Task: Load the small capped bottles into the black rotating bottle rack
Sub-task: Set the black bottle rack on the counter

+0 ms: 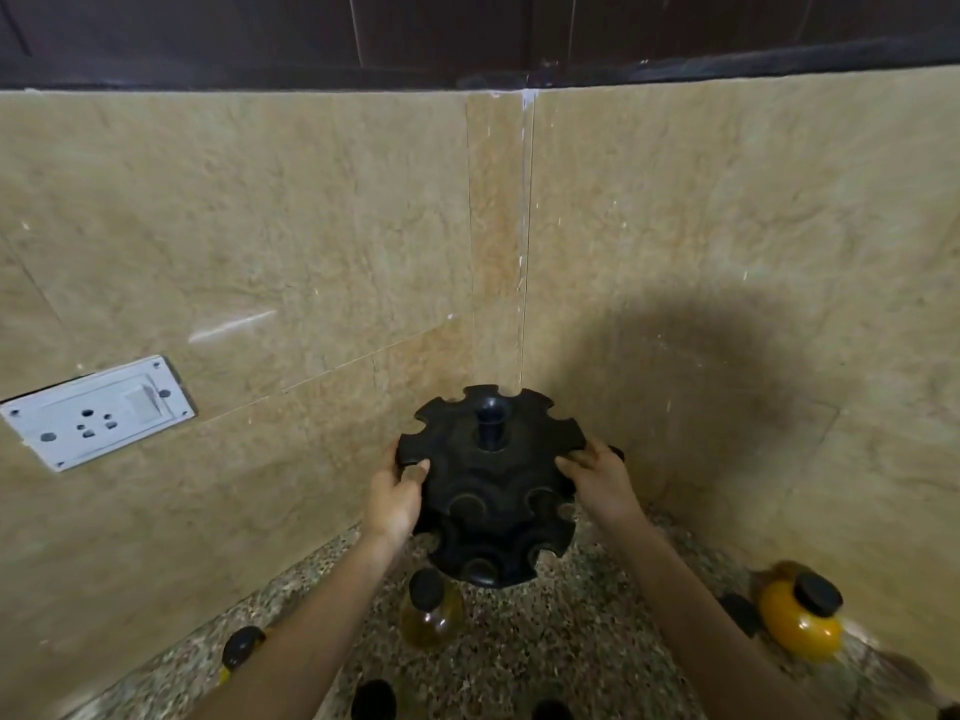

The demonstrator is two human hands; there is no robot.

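The black rotating bottle rack (491, 485) stands in the corner of the granite counter, its notched slots holding no bottles that I can see. My left hand (397, 493) grips its left rim and my right hand (597, 478) grips its right rim. A small bottle of pale yellow liquid with a black cap (430, 608) stands just in front of the rack. An orange-filled capped bottle (802, 615) stands at the right. Another black-capped bottle (241, 648) shows beside my left forearm, and more black caps (373, 699) peek in at the bottom edge.
Beige tiled walls meet in a corner directly behind the rack. A white socket and switch plate (98, 410) is set in the left wall. The speckled granite counter (545, 641) runs toward me between my forearms. Dark cabinets hang overhead.
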